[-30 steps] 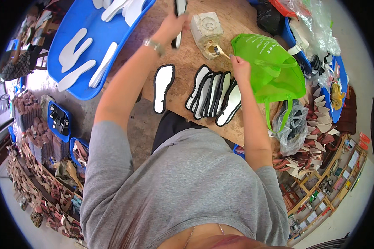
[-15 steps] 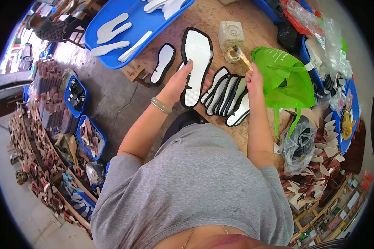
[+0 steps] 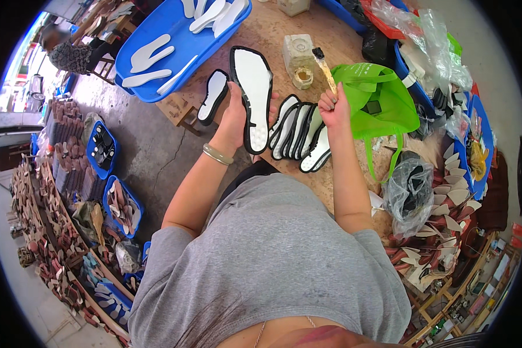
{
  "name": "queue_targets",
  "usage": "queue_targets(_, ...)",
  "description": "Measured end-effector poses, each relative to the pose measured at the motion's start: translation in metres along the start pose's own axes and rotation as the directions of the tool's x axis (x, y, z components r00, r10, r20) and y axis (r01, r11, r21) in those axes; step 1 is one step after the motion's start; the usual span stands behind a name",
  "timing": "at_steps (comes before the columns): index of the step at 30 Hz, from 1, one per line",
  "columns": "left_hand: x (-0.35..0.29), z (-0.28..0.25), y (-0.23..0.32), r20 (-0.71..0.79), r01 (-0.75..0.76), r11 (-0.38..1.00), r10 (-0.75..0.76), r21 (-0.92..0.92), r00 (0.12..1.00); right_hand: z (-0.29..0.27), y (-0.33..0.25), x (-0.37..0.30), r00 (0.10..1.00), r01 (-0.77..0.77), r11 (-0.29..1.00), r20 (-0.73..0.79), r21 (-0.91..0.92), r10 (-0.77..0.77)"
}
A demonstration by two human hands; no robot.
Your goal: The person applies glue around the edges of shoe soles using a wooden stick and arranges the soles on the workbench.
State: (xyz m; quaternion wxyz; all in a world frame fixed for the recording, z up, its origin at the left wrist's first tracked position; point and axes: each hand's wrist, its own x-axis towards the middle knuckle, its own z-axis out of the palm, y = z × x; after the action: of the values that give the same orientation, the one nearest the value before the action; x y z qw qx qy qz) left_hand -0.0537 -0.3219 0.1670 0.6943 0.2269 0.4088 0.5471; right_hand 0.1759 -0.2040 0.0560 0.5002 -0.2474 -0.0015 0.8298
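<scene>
My left hand [image 3: 233, 123] is closed around a shoe sole [image 3: 252, 75], white inside with a black rim and bumps at its near end; fingertips show at its right side. My right hand [image 3: 335, 109] grips the pale, stained handle of a brush [image 3: 325, 71], its dark tip pointing up and away from me. Left of the brush stands a whitish container [image 3: 297, 47] with a round open mouth facing me. A row of similar black-rimmed soles [image 3: 297, 132] leans together on the table between my hands. One more sole [image 3: 214, 95] lies left of the held one.
A blue tray [image 3: 122, 61] with white insoles [image 3: 147, 79] sits at the far left of the wooden table [image 3: 255, 32]. A green bag [image 3: 388, 119] lies right of my right hand, near a clear plastic bag [image 3: 409, 194]. Blue bins [image 3: 122, 203] stand on the floor at left.
The brush has come away from the container's mouth, and its tip now points up. My left hand has shifted slightly left with the sole. The whole view has shifted a little.
</scene>
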Motion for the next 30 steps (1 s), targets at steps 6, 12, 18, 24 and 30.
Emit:
queue_targets(6,-0.005,0.012,-0.008,-0.001,-0.072,0.997,0.072,0.018,0.997,0.008,0.000,0.005,0.986,0.169,0.952,0.037,-0.254,-0.165)
queue_targets(12,-0.010,-0.001,-0.018,-0.034,-0.024,0.998,0.022,-0.061,0.999,0.003,0.000,0.018,0.974,0.211,0.903,0.004,-0.374,-0.226)
queue_targets(18,-0.005,-0.003,-0.025,-0.033,0.012,0.997,-0.015,-0.077,0.999,-0.003,0.000,0.039,0.971,0.240,0.924,0.056,-0.299,-0.234)
queue_targets(24,0.001,0.001,-0.021,0.014,-0.011,0.998,0.012,-0.057,1.000,0.019,0.004,0.042,0.982,0.168,0.970,0.117,-0.175,-0.149)
queue_targets(30,0.005,0.008,-0.020,0.002,-0.097,0.995,0.097,0.000,0.995,0.040,0.007,0.037,0.980,0.116,0.965,0.186,-0.236,-0.072)
